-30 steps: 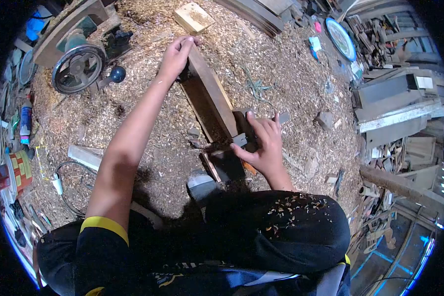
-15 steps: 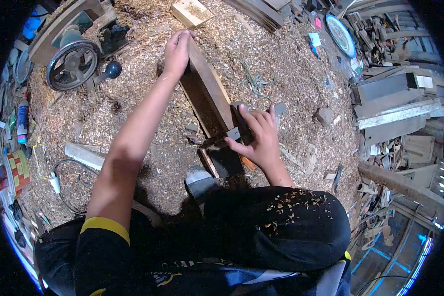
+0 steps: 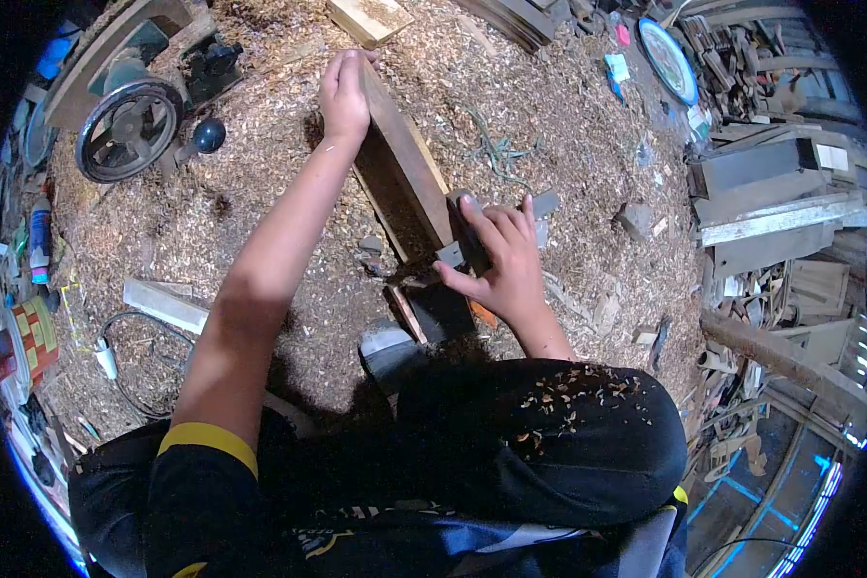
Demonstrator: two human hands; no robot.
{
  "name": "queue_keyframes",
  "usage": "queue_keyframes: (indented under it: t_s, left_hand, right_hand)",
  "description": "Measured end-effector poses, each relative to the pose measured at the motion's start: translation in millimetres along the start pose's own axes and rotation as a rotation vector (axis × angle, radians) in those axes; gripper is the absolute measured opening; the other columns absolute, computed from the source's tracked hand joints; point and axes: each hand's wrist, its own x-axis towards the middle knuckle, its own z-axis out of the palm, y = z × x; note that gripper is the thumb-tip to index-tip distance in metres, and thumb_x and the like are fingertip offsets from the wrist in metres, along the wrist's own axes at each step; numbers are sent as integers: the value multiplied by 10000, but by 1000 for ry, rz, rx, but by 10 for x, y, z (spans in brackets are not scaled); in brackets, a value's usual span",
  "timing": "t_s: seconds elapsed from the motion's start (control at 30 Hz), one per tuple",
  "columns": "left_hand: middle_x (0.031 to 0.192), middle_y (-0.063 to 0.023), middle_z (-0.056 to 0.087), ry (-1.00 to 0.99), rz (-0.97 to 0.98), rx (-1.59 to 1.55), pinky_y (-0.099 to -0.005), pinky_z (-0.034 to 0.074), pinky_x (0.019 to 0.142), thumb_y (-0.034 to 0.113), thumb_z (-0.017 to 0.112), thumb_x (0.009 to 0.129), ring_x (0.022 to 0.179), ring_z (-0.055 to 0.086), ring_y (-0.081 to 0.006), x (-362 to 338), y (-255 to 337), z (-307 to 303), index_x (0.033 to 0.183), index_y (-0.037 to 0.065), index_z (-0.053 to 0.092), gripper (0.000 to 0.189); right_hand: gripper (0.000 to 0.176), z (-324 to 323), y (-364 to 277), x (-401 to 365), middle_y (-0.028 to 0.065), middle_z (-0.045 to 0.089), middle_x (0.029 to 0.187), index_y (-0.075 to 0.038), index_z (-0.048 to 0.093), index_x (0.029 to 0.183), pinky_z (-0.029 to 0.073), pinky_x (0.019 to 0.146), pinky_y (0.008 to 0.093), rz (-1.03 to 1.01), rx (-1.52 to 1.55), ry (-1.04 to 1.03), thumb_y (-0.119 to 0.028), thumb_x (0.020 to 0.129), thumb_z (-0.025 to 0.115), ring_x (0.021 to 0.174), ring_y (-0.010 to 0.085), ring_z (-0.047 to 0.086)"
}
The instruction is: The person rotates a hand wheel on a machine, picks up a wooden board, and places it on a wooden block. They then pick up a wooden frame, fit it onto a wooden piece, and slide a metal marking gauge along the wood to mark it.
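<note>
Left hand (image 3: 344, 101) clamped on far end of wooden bar (image 3: 407, 154), fingertips partly hidden; bar slants over wood shavings (image 3: 597, 164) in front of person. Right hand (image 3: 511, 265) at bar's near end, thumb and index apart against dark hand tool (image 3: 464, 231); can't tell how firmly gripped.

Two hands show: one left hand (image 3: 345, 101) and one right hand (image 3: 509, 270). There is one long wooden piece (image 3: 402, 144), one dark hand tool (image 3: 465, 229), one pale block (image 3: 374, 21), one handwheel (image 3: 85, 144), one ball knob (image 3: 208, 136), one cord tangle (image 3: 501, 160), one blue-rimmed plate (image 3: 669, 63) and one pink scrap (image 3: 622, 35). The stacked wood (image 3: 718, 72) and shavings (image 3: 588, 144) are too crowded to count.
</note>
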Motion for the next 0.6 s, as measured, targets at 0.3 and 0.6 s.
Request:
queue_keyframes:
  t_s: [0.3,0.6]
  left_hand:
    - [1051,-104,759,20,-20,-38,-361,547,961,334,471,1187,1007,696,-201,-15,2,15,1160,-7,754,445]
    - [1048,-109,764,34,5,18,-364,550,952,335,465,1188,993,702,-208,-6,-2,14,1151,-13,760,458]
  right_hand:
    - [938,-31,-27,21,132,723,1203,-82,641,1555,258,1275,761,26,-25,-50,-462,757,955,1221,356,656]
    - [920,-45,-103,-3,172,714,1356,-75,589,1541,175,1291,788,136,-12,-70,-510,808,938,1418,387,608]
